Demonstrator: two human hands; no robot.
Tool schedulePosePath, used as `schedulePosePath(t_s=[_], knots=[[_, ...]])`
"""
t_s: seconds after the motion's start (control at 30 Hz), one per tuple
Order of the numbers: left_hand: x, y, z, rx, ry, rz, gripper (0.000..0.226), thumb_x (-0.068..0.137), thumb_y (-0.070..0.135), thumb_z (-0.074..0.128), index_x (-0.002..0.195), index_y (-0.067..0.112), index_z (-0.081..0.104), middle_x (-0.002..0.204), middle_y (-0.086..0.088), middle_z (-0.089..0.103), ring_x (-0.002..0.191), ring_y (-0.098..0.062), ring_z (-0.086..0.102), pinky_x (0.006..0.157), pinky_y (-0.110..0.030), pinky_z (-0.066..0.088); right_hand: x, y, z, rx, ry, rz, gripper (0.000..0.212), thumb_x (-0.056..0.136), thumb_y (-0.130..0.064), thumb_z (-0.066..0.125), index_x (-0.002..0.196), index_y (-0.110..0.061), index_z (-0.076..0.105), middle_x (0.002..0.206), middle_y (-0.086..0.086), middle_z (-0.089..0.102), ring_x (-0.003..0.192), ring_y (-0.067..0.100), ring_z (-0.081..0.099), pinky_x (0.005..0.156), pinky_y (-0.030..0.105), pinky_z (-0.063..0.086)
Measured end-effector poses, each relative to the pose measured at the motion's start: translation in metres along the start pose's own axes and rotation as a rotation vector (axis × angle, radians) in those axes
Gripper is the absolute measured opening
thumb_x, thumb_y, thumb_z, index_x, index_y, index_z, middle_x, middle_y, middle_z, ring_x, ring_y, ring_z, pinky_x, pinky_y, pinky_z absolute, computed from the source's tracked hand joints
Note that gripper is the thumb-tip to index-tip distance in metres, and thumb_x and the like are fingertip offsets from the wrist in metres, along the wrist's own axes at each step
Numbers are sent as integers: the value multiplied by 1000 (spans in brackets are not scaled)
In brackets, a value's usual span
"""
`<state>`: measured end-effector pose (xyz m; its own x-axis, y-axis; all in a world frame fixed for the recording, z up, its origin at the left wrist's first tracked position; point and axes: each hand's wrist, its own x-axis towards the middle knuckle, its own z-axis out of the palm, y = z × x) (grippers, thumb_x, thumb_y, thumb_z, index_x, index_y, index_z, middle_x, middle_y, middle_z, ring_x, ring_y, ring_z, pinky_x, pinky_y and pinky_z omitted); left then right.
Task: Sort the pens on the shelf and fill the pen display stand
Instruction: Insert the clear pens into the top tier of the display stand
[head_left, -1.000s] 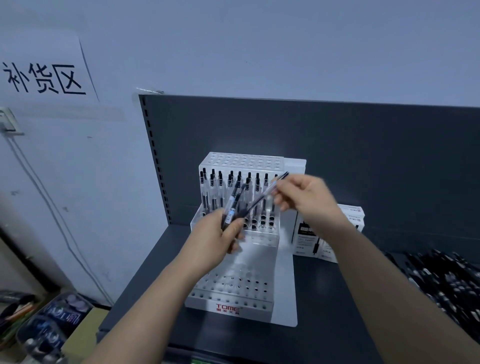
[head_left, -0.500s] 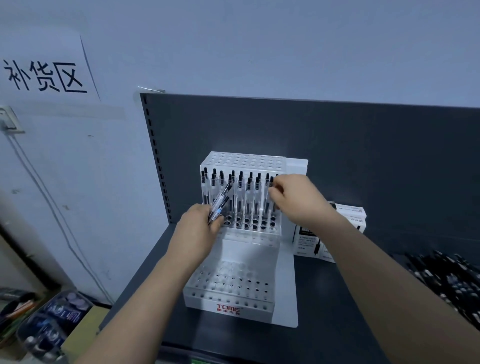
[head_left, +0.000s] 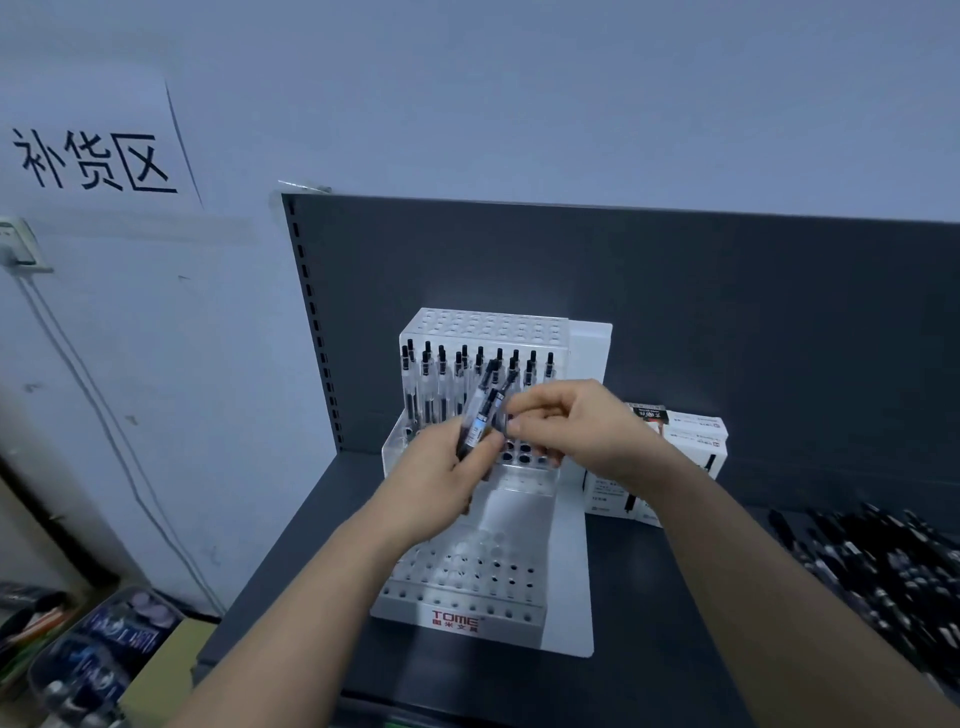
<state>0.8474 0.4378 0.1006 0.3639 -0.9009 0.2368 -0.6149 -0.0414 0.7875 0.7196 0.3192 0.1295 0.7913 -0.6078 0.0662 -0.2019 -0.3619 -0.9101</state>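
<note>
Head view: the white pen display stand (head_left: 483, 587) sits on the dark shelf (head_left: 649, 623), only partly filled. Its middle tier holds rows of upright clear pens (head_left: 441, 384), with some holes at the front of that tier still open. The top tier behind and the low front tier show only bare holes, so I judge the filling well short of half done. In front of the middle tier the left hand (head_left: 441, 483) has its fingers curled round a bundle of pens (head_left: 480, 415), and the right hand (head_left: 576, 431) pinches at one pen of it. Pen boxes (head_left: 680, 457) stand just right of the stand, and a heap of loose pens (head_left: 883, 566) lies further right, unsorted. Half a second ago the right hand was at the middle tier's right end, apart from the bundle; now it has returned to the bundle, which is held higher and nearer the stand's centre.
</note>
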Motion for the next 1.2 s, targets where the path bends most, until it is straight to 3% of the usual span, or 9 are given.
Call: schedulePosePath(t_s=[0.1,0.23,0.37,0.47,0.63,0.77,0.9,1.07,1.2], knots=[[-1,8,7,-67,-62,17,30,99,27,46,71,21,53,51,15,59,45,-9,52,43,-13,39,0,7,2,176,-49,-33,6,89,-3,63,84,-3,65,65,5,57,53,8,50,53,20,46],[1,4,12,-175,-113,-38,26,100,28,43,87,14,61,81,1,72,58,-8,64,60,-19,52,-3,11,-1,256,22,-8,14,93,-5,58,84,4,63,63,7,59,51,9,51,55,18,46],[0,4,15,-86,-138,-23,34,101,30,39,86,9,62,62,3,68,51,-9,60,56,-19,46,-5,11,-3,340,30,16,12,92,-2,58,82,0,63,60,8,64,50,12,55,55,17,51],[2,7,17,-172,-150,-43,27,101,29,39,95,12,59,79,1,73,59,-13,66,60,-22,53,-6,9,-2,309,51,7,5,89,2,61,87,4,64,62,9,64,51,12,56,53,19,51],[6,-6,9,-117,-54,-65,27,100,27,42,103,8,60,90,-3,72,81,-18,69,82,-39,56,-8,-1,-27,322,328,-42,6,90,3,59,89,6,64,70,10,69,60,13,65,60,20,57],[7,-22,-5,192,171,-18,32,100,31,41,82,8,54,74,-3,57,65,-17,50,59,-29,40,-8,-7,-49,221,588,-76,6,88,1,60,86,2,65,77,11,72,72,19,72,69,29,61],[12,-31,-7,362,198,-13,37,101,26,42,65,15,39,63,2,42,56,-11,34,50,-24,23,1,-4,-36,4,583,-47,6,85,-5,63,81,-7,67,71,7,73,73,21,72,74,40,61],[11,-35,-8,337,195,-14,37,100,24,43,66,11,43,60,2,41,52,-11,32,47,-22,25,13,-9,-26,-227,556,-62,14,81,-10,61,69,-7,66,66,7,71,69,17,70,76,42,58],[12,-34,-10,295,193,-46,35,100,26,43,73,5,49,59,0,43,51,-13,35,50,-17,33,18,-14,-24,-404,549,-55,17,79,-10,57,74,3,66,70,14,69,65,22,63,60,36,54]])
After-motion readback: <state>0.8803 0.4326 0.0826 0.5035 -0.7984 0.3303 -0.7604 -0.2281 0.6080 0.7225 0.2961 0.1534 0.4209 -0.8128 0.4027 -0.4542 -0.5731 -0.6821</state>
